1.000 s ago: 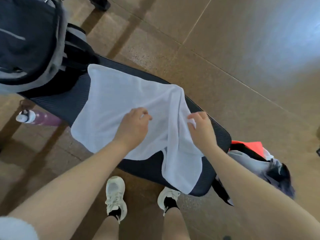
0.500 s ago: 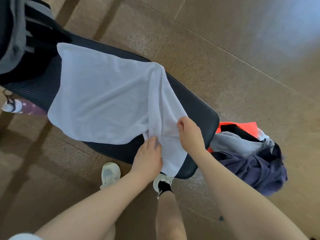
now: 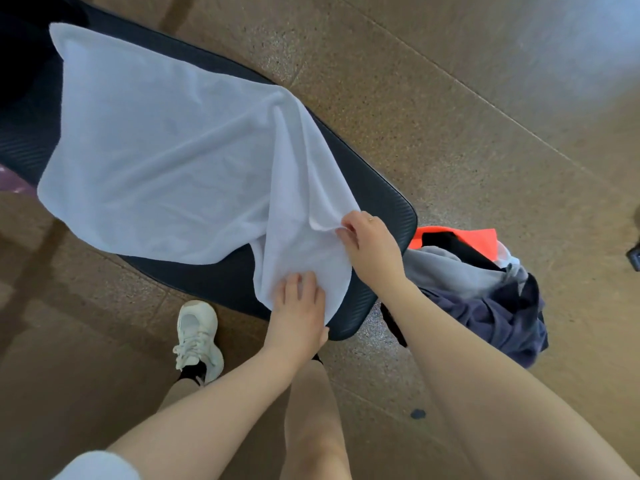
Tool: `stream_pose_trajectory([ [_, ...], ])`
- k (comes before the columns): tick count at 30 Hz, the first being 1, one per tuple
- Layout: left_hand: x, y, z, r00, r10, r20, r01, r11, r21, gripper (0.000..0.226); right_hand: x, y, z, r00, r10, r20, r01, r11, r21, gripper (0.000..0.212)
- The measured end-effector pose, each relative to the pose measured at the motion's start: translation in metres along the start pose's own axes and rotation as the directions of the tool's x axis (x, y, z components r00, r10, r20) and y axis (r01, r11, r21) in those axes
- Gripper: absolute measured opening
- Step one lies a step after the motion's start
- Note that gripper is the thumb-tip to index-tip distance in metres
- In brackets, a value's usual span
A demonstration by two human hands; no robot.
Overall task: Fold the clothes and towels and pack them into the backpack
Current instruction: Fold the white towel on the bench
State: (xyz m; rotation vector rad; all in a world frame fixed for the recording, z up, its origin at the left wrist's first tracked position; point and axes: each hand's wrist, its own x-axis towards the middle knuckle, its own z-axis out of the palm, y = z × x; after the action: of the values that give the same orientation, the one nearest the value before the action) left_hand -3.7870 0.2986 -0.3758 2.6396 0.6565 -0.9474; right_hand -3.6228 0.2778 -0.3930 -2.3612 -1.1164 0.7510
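I saw the white towel [image 3: 166, 157] spread across the black ribbed bench pad [image 3: 377, 199], filling most of the upper left and centre of the frame. Its far corner reached the upper left, near a dark shape at the frame edge that I could not make out. The nearer end was bunched into long folds that ran down toward the lower centre, where the cloth draped over the pad's near edge.

My right hand [image 3: 372, 245], at centre right, pinched a fold of the towel's edge between thumb and curled fingers, lifting a small ridge of cloth. My left hand [image 3: 299, 306], just below and left of it, lay on the towel's lowest corner with its fingers spread and fairly straight, pressing the cloth against the pad; I could not tell whether the thumb gripped underneath. The two hands were near each other but apart.

Right of the pad's rounded end, on the speckled brown floor [image 3: 450, 98], lay a heap of clothes [image 3: 485, 289]: grey and dark purple cloth, with something bright orange and black behind it. Below the pad, at lower centre left, one white sneaker [image 3: 197, 337] over a black sock stood on the floor. A white sleeve [image 3: 97, 465] showed at the bottom left edge.
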Motion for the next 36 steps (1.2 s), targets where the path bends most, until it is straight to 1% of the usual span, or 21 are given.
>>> stream_pose_trajectory([
  [1,0.002,0.001,-0.002,1.000,-0.015,-0.014,0.015,1.000,-0.010,0.046,0.001,0.000,-0.007,0.991,0.132,0.017,-0.133,0.974,0.182,0.012],
  [2,0.005,0.001,-0.003,1.000,-0.020,-0.024,0.019,0.999,-0.030,0.036,0.002,0.002,-0.013,0.966,0.256,0.032,-0.252,0.907,0.337,0.013],
  [3,0.008,-0.001,-0.006,1.000,-0.017,-0.020,0.016,0.998,-0.061,0.030,0.003,0.006,-0.019,0.936,0.351,0.011,-0.322,0.843,0.432,0.013],
  [5,0.011,-0.007,-0.016,1.000,-0.007,-0.007,0.006,0.993,-0.120,0.023,0.004,0.012,-0.031,0.886,0.460,-0.062,-0.365,0.772,0.520,0.012],
  [7,0.008,-0.009,-0.027,1.000,0.005,0.008,-0.002,0.940,-0.340,0.020,0.003,0.016,-0.046,0.826,0.550,-0.123,-0.368,0.692,0.621,0.012],
  [9,-0.002,-0.003,-0.046,0.991,0.111,0.071,-0.059,0.853,-0.519,0.021,0.002,0.021,-0.065,0.762,0.630,-0.148,-0.371,0.614,0.697,0.014],
  [11,-0.016,0.011,-0.064,0.973,0.219,0.071,-0.141,0.811,-0.568,0.015,-0.002,0.029,-0.085,0.735,0.658,-0.163,-0.421,0.632,0.651,0.010],
  [12,-0.023,0.019,-0.069,0.959,0.273,0.073,-0.181,0.792,-0.582,0.010,-0.005,0.034,-0.092,0.735,0.660,-0.153,-0.466,0.656,0.593,0.007],
  [13,-0.028,0.025,-0.075,0.940,0.324,0.112,-0.198,0.780,-0.594,0.007,-0.009,0.038,-0.098,0.734,0.669,-0.119,-0.530,0.673,0.516,0.007],
  [14,-0.031,0.029,-0.077,0.915,0.370,0.160,-0.209,0.775,-0.596,0.010,-0.013,0.040,-0.103,0.727,0.683,-0.070,-0.599,0.680,0.423,0.012],
  [16,-0.033,0.029,-0.078,0.872,0.412,0.263,-0.204,0.795,-0.572,0.032,-0.021,0.040,-0.110,0.718,0.696,-0.004,-0.684,0.707,0.176,0.032],
  [17,-0.032,0.025,-0.078,0.874,0.393,0.286,-0.184,0.812,-0.553,0.042,-0.023,0.036,-0.111,0.739,0.674,0.008,-0.673,0.737,0.063,0.041],
  [18,-0.031,0.018,-0.078,0.893,0.347,0.287,-0.145,0.825,-0.547,0.046,-0.022,0.030,-0.111,0.775,0.632,0.022,-0.632,0.775,-0.011,0.047],
  [20,-0.027,-0.006,-0.076,0.938,0.216,0.270,-0.027,0.824,-0.566,0.046,-0.013,0.010,-0.109,0.864,0.498,0.072,-0.493,0.867,-0.080,0.047],
  [21,-0.025,-0.022,-0.077,0.952,0.149,0.267,0.039,0.807,-0.589,0.045,-0.006,-0.004,-0.106,0.892,0.436,0.120,-0.427,0.899,-0.094,0.044],
  [23,-0.024,-0.059,-0.079,0.966,0.030,0.258,0.146,0.759,-0.634,0.042,0.012,-0.035,-0.098,0.920,0.340,0.196,-0.331,0.940,-0.076,0.037],
  [26,-0.029,-0.125,-0.083,0.968,-0.136,0.209,0.242,0.716,-0.655,0.039,0.043,-0.092,-0.081,0.942,0.227,0.248,-0.237,0.971,0.012,0.027],
  [28,-0.033,-0.170,-0.086,0.953,-0.252,0.166,0.296,0.681,-0.670,0.039,0.064,-0.131,-0.065,0.947,0.162,0.277,-0.184,0.981,0.055,0.025],
  [30,-0.036,-0.212,-0.088,0.923,-0.363,0.132,0.345,0.622,-0.703,0.038,0.086,-0.167,-0.047,0.945,0.110,0.307,-0.133,0.990,0.053,0.024],
  [34,-0.034,-0.288,-0.082,0.843,-0.534,0.062,0.382,0.515,-0.767,0.033,0.130,-0.228,-0.003,0.940,0.016,0.341,-0.019,1.000,0.006,0.025],
  [36,-0.031,-0.316,-0.076,0.787,-0.616,0.038,0.394,0.454,-0.799,0.025,0.151,-0.252,0.021,0.937,-0.017,0.348,0.036,0.998,-0.046,0.029],
])
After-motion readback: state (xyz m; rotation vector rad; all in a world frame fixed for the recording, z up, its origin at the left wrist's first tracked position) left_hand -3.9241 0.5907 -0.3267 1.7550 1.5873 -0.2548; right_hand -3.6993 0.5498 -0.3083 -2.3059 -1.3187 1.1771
